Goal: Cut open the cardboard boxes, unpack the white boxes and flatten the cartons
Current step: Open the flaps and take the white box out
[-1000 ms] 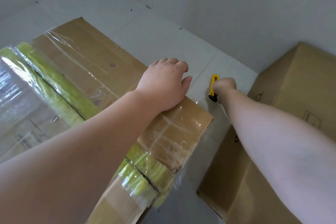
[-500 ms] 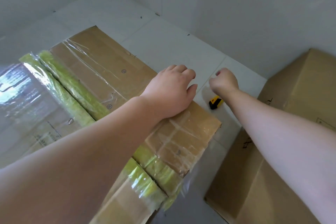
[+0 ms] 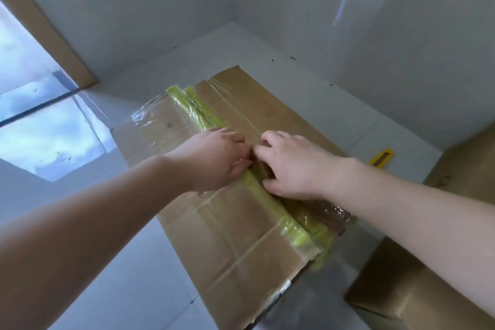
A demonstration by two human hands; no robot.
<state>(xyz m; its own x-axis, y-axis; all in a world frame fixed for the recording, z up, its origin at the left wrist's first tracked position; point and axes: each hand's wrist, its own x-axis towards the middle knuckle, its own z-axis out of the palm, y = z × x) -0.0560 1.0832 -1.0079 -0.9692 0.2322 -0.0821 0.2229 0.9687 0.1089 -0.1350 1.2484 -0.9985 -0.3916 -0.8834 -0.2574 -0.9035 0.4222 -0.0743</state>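
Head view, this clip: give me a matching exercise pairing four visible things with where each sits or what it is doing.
Things:
1. yellow cutter
2. left hand
3. green tape
4. second carton

Places or states:
A. runs along the top seam of the taped carton
B. lies on the floor, held by no hand
C. stands at the right of the taped carton
D. at the seam, opposite the right hand

Pairs: 1-B, 2-D, 3-A, 4-C

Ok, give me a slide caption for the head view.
Both hands, left and right, work at the taped centre seam of a cardboard box; the yellow cutter lies on the floor.
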